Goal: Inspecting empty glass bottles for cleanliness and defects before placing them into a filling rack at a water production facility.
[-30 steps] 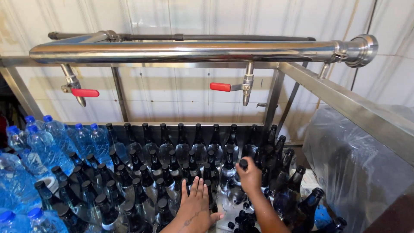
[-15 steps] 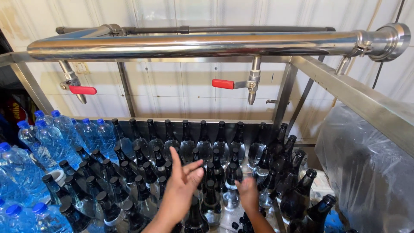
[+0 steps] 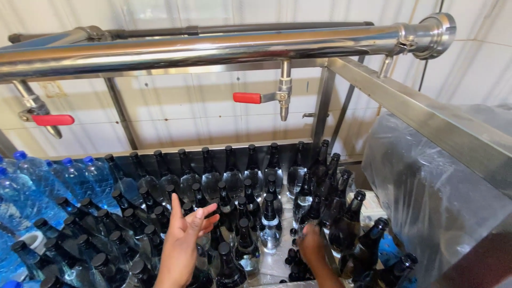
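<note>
Grip status: left hand [image 3: 184, 242] is released, fingers spread, palm hovering over the capped dark glass bottles [image 3: 234, 202] in front of the red-handled tap [image 3: 277, 96], not clearly touching any. Half a second ago it was raised higher with fingers up; now it is lower and nearer the bottle tops. Right hand [image 3: 314, 248] is down among the bottles below and right of that tap, about where it was before; judging by that, it is working at the loose black caps [image 3: 292, 250] on the wet tray floor. Can't tell if its grip is clenched on anything, fingers are buried between bottles. Blue-capped clear water bottles [image 3: 42, 181] crowd far left of the tap, a plastic-wrapped bundle [image 3: 437, 197] to its right. Steel pipe [image 3: 213, 48] runs above. Forearms cut off at frame bottom.
</note>
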